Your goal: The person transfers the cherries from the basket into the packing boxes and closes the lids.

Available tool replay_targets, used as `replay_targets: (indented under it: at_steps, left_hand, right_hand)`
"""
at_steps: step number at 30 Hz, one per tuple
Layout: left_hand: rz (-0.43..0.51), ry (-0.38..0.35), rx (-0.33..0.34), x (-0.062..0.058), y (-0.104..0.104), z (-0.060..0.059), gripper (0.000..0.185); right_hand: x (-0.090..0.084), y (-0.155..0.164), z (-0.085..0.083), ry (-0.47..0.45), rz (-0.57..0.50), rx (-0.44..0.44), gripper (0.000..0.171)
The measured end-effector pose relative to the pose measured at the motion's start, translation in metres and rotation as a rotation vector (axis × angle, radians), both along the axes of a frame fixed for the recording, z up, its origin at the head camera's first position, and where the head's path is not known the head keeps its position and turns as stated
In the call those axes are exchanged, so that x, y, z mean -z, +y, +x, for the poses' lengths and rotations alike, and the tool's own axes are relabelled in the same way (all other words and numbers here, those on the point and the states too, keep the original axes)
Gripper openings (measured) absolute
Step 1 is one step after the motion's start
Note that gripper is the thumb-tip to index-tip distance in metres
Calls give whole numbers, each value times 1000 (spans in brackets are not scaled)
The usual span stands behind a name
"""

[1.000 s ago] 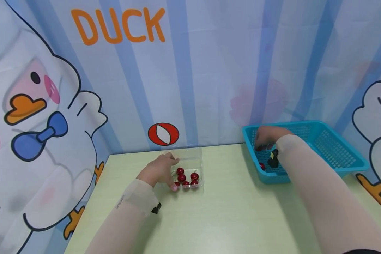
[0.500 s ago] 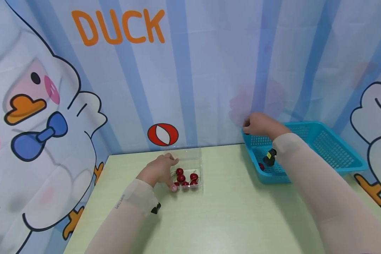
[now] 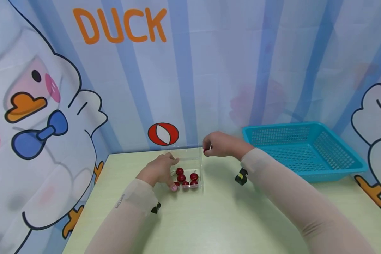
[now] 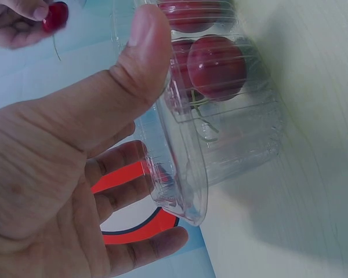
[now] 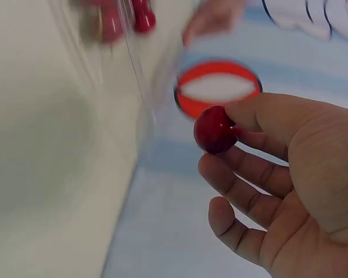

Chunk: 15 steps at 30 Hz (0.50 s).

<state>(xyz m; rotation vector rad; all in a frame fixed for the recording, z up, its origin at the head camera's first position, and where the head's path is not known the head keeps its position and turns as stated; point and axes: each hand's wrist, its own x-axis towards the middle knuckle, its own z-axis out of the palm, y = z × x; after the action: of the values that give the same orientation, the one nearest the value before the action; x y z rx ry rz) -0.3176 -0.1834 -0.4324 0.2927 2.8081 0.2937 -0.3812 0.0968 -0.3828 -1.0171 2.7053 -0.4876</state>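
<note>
And here it is, the right hand (image 3: 223, 144) in the air just right of the clear container (image 4: 238, 136), and it's got a cherry (image 5: 214, 131)! Deep red, glossy, nipped between thumb and forefinger, a thin stem trailing off it, the other fingers bent loosely below. That fruit hangs just beyond the container's right edge, near the raised lid (image 3: 190, 154), which opens at the container's far side

Over on the container's left side, the left hand (image 3: 160, 169): fingers fairly straight, thumb spread wide from them, laid against the plastic, thumb by the near-left corner and fingers towards the lid. Inside the container, look, a cluster of cherries (image 3: 181, 178), most of them towards the near wall, green stems showing through

Well right of the container sits a blue basket (image 3: 333, 176), on the same pale table (image 3: 197, 218). And behind the container, a striped curtain (image 3: 216, 70) with a red-and-white ball (image 3: 173, 134) printed low down, a big cartoon duck (image 3: 47, 158) off to the container's left
</note>
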Motion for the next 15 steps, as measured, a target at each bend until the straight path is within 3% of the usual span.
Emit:
replay_targets:
  at_steps: [7, 15]
  left_hand:
    - [-4, 10, 20, -2, -1, 0, 119]
    - [0, 23, 32, -2, -2, 1, 120]
  right_hand:
    - [31, -53, 16, -34, -10, -92, 8]
    - [64, -83, 25, -56, 35, -81, 8]
